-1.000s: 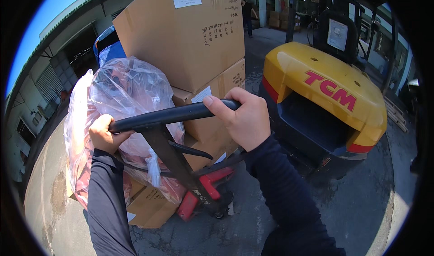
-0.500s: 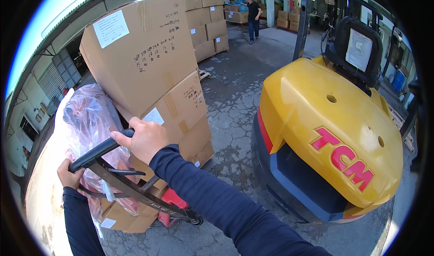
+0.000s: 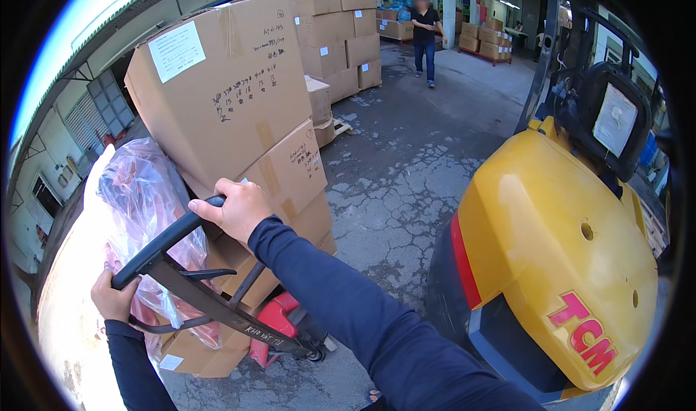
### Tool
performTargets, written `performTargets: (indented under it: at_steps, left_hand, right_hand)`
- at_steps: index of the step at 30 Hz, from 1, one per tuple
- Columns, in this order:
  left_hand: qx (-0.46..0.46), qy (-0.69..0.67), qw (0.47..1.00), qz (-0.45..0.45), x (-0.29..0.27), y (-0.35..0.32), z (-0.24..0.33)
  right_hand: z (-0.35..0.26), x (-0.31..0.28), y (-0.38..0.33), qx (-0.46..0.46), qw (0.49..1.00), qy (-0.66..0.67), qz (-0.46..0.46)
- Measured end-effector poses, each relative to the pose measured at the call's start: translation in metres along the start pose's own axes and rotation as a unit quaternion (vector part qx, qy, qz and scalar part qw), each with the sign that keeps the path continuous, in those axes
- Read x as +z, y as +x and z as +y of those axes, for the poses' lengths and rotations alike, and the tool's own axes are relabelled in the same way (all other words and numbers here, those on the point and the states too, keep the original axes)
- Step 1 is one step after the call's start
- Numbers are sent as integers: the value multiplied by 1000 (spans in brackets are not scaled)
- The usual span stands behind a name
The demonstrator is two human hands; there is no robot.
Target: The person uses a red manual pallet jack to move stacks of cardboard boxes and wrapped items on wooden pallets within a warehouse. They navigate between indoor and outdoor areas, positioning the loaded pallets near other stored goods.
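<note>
You've swung left since a moment ago: the yellow forklift now sits clear on your right, open cracked floor ahead. Right hand is wrapped tight round the pallet jack handle, left hand clamped on its near-left end. Stacked cartons and plastic-wrapped bundle ride just beyond.

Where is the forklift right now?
In the head view the yellow forklift fills the right side, on the cracked concrete just right of the pallet jack handle that both hands grip, with the stacked boxes on the left.
</note>
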State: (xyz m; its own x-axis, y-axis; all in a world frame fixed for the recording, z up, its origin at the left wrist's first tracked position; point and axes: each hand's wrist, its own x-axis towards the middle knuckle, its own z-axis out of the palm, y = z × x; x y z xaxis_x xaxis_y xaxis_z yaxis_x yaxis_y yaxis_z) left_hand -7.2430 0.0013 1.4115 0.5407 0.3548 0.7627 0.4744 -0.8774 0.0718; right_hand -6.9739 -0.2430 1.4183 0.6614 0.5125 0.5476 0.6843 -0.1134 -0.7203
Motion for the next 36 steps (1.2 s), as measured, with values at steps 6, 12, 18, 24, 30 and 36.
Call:
performTargets:
  at_steps: [6,12,18,24,30,36]
  left_hand:
    - [-108,161,980,-43,22,5,35]
    - [-133,266,955,4,36,8,79]
    - [-287,392,867,-106,36,4,82]
    - [-231,418,873,-100,65,14,21]
    - [-227,389,887,-101,105,44,-37]
    - [-218,331,914,-80,127,26,-93]
  right_hand:
    - [72,49,80,-50,998,42,-18]
    - [128,124,153,-117,983,132,-59]
    - [133,172,177,-141,953,191,-189]
    - [125,212,187,-150,932,240,-226]
    - [115,273,196,-194,947,213,-141]
    - [116,314,201,-202,936,214,-192]
